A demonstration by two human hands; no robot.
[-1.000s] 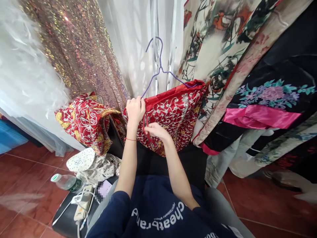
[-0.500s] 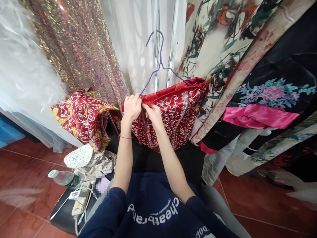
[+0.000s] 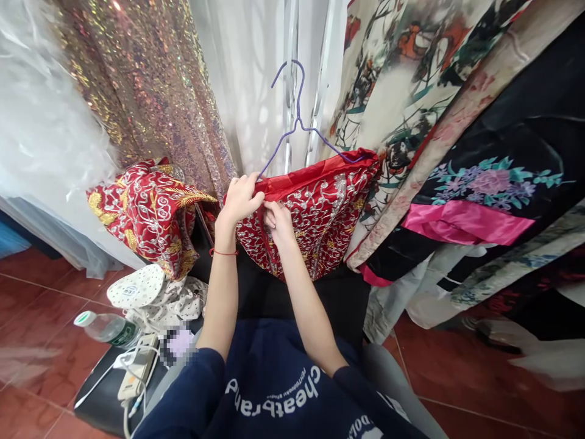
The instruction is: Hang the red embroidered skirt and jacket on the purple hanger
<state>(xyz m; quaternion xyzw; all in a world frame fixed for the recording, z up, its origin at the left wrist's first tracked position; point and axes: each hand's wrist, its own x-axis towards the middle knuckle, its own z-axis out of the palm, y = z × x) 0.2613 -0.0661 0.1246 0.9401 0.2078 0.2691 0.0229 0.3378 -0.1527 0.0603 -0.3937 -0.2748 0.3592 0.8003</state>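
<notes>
A red garment (image 3: 320,213) with silver and gold embroidery hangs folded over a purple wire hanger (image 3: 297,122) in front of me. My left hand (image 3: 240,198) is closed on the garment's upper left corner, where the hanger's arm meets the cloth. Just to its right, my right hand (image 3: 276,222) pinches the red fabric or a thin red tie there, fingers curled. A second red embroidered piece (image 3: 146,213) lies draped to the left.
Hanging clothes surround me: a sequinned gold dress (image 3: 146,91), white tulle (image 3: 41,122), floral robes (image 3: 457,152). On a low black surface (image 3: 105,402) at lower left lie a water bottle (image 3: 107,329), white patterned cloth (image 3: 155,296) and a power strip (image 3: 137,372). The floor is red tile.
My right hand rose from lower on the garment to meet the left hand at the top corner. The left hand kept its hold. The view drifted slightly.
</notes>
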